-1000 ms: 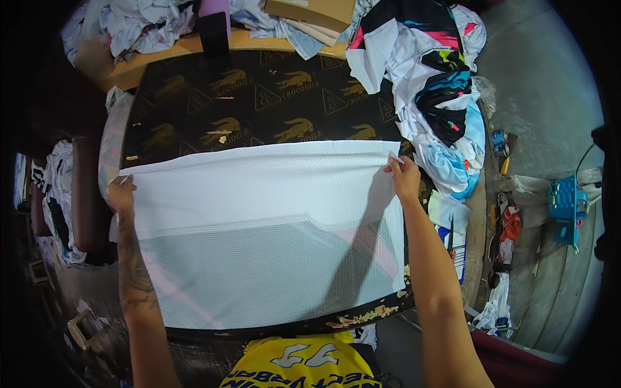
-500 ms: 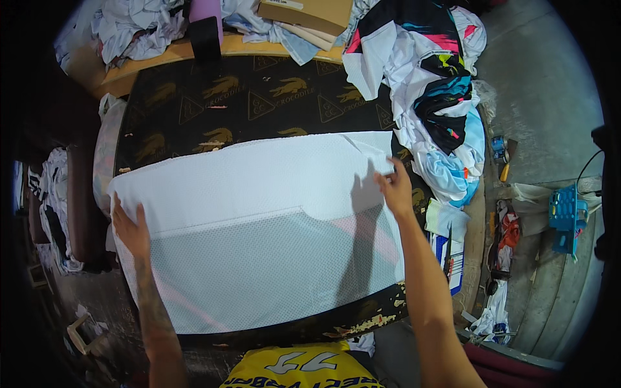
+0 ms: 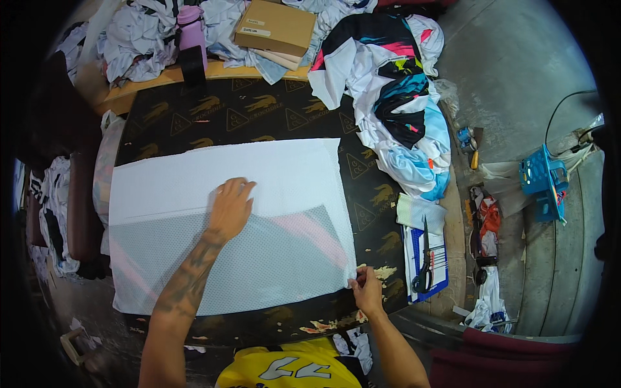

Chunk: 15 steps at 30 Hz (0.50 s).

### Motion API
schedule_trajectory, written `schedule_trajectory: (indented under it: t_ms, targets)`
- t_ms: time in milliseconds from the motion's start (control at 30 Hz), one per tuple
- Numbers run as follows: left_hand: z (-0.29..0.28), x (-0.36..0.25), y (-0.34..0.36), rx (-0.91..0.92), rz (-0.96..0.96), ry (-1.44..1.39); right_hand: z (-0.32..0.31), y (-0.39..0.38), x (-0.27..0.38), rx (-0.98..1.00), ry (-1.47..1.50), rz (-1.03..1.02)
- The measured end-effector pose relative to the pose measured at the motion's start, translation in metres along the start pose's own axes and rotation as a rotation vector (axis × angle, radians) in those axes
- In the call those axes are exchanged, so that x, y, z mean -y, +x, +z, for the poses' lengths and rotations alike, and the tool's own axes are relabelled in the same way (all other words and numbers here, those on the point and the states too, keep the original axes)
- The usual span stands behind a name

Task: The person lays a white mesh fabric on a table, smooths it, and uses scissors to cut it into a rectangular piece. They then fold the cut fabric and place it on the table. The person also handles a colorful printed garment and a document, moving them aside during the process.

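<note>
Looking pretty far along: your white mesh fabric (image 3: 226, 220) already lies spread on the black tabletop (image 3: 259, 110), your left hand (image 3: 229, 207) pressing it with flat, released fingers, your right hand (image 3: 366, 290) pinching the near right corner, so only that corner seems unsettled.

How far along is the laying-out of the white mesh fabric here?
Done: the white mesh fabric lies spread over the black table. In hand: the left hand presses flat on its middle, and the right hand pinches its near right corner. Left: the near half looks thinner, with a step across the sheet not yet evened.
</note>
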<state>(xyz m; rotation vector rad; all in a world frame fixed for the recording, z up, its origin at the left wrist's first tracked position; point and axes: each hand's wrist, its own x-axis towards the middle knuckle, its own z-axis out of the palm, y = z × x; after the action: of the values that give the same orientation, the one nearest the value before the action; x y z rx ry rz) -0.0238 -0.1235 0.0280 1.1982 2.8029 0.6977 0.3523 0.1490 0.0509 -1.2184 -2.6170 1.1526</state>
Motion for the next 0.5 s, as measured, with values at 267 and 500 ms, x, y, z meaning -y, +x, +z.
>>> schedule_trajectory:
  t_ms: [267,500]
  targets:
    - [0.032,-0.018,0.068,-0.046,-0.137,0.167,-0.021,0.005,-0.023,0.1,-0.126,-0.023]
    - [0.088,-0.14,0.052,-0.009,-0.192,0.228,-0.025,0.01,-0.051,0.15,-0.028,-0.052]
